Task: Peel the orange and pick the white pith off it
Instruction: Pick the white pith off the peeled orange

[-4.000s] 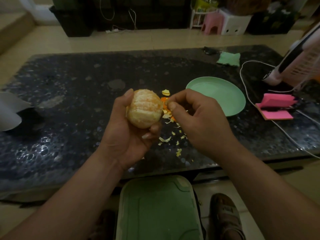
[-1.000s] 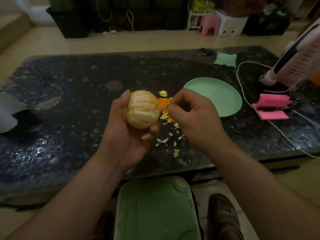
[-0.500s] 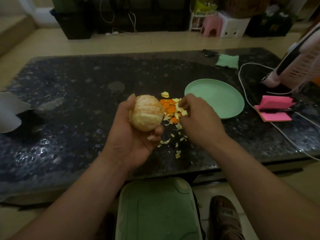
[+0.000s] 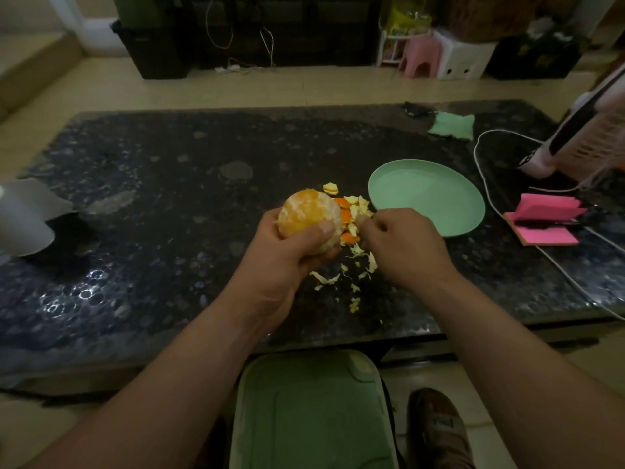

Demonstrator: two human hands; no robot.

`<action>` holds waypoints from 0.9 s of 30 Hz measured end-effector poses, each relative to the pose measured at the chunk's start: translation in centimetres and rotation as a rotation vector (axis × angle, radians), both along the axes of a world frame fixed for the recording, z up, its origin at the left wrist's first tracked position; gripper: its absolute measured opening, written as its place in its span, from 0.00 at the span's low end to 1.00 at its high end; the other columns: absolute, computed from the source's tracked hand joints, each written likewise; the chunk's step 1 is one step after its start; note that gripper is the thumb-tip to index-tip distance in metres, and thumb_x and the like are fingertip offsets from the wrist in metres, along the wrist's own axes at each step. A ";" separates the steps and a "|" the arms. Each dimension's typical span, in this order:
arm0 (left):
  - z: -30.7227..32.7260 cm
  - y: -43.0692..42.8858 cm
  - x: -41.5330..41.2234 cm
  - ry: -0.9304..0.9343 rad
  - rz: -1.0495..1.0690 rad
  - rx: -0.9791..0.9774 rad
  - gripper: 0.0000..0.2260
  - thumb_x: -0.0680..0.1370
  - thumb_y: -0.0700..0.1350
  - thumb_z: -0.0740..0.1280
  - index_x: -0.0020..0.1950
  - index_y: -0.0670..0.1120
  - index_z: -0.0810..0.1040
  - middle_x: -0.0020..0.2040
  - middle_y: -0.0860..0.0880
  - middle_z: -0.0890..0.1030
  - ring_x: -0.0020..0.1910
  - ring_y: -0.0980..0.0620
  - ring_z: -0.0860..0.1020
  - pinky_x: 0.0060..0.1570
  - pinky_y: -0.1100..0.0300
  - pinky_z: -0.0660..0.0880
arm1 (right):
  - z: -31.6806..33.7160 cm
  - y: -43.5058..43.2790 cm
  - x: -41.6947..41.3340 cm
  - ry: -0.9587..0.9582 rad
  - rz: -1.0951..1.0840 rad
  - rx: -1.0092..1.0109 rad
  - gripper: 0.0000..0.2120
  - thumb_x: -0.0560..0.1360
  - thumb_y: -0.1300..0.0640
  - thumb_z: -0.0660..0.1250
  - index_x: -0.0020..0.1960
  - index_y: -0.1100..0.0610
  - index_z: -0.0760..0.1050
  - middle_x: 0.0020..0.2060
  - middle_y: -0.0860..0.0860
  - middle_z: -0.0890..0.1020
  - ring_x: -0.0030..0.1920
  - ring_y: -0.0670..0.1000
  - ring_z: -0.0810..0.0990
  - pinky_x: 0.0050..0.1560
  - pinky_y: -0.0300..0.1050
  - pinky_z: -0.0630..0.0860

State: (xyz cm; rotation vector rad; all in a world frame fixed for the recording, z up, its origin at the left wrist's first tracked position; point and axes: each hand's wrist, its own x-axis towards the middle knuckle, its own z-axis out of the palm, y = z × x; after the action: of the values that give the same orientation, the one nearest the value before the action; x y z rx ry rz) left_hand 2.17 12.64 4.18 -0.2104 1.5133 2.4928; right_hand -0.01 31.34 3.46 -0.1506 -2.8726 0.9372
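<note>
Head cam: risk first. If the left hand (image 4: 280,265) squeezes too hard, a segment could burst, or juice could make the orange (image 4: 306,214) slip, I reckon. Orange is held up just left of the green plate (image 4: 426,194), above the peel scraps (image 4: 351,220) on the table (image 4: 169,198). Left fingers & thumb wrap it in a firm grasp. Right hand (image 4: 406,252), btwn orange & plate, is knuckles up w/ fingertips curled together; pinching pith or nothing, can't tell
</note>
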 end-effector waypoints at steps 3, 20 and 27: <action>-0.2 0.0 -0.1 -0.073 0.002 0.100 0.34 0.71 0.43 0.79 0.75 0.42 0.72 0.68 0.38 0.82 0.62 0.39 0.85 0.57 0.47 0.84 | 0.1 -0.1 0.2 0.003 0.031 -0.088 0.05 0.80 0.52 0.69 0.48 0.52 0.76 0.40 0.46 0.80 0.41 0.47 0.78 0.39 0.46 0.73; -0.7 -0.4 -0.2 0.038 -0.126 0.035 0.29 0.75 0.41 0.74 0.76 0.42 0.74 0.66 0.42 0.84 0.58 0.47 0.84 0.52 0.54 0.82 | 3.0 -0.6 2.7 0.146 0.173 -0.346 0.03 0.81 0.54 0.71 0.49 0.48 0.80 0.39 0.47 0.84 0.41 0.47 0.83 0.43 0.46 0.82; -0.7 -0.9 -0.5 0.124 -0.082 -0.055 0.32 0.72 0.40 0.77 0.76 0.46 0.72 0.69 0.42 0.81 0.62 0.45 0.85 0.57 0.53 0.82 | 3.4 -1.1 3.7 0.188 0.225 -0.376 0.04 0.79 0.50 0.75 0.52 0.48 0.81 0.41 0.43 0.85 0.44 0.42 0.84 0.43 0.30 0.76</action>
State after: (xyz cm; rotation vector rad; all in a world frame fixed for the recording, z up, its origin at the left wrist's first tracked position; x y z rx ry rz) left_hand 1.67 11.70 3.53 -0.0018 1.6053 2.4421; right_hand 3.72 30.26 6.90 0.2221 -2.5517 1.4423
